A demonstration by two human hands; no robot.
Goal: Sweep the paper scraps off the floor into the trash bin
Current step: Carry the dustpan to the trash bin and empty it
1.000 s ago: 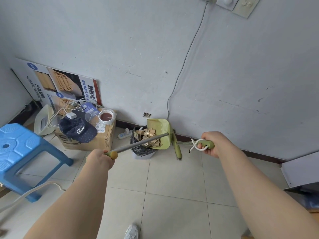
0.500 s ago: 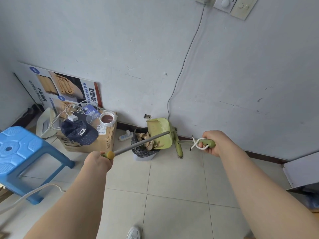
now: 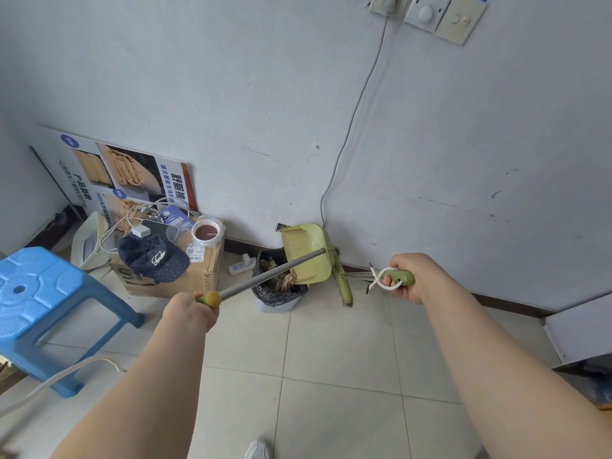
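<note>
— Where scraps (image 3: 280,279) concerned: brown, crumpled, lying inside the bin (image 3: 276,294), down in its black liner.
— And the bin?
— On the tiled floor (image 3: 331,376), just off the wall (image 3: 265,94), between a cardboard box (image 3: 185,276) and a broom (image 3: 344,286).
— Dustpan?
— Green, tipped up over the bin's right rim (image 3: 304,253), open mouth turned downward toward the liner, pan itself looking bare.
— Held how?
— By a long grey handle, left hand (image 3: 190,313) wrapped tight around its yellow-capped end.
— Right hand?
— Fingers closed around the broom's green grip (image 3: 412,276), white cord looped at the grip, broom head hanging low beside the bin.
— Around that?
— Dark cap (image 3: 152,258) and roll of tape (image 3: 205,231) on the box, blue stool (image 3: 43,303) at far left, power strip (image 3: 241,265) on the floor behind.
</note>
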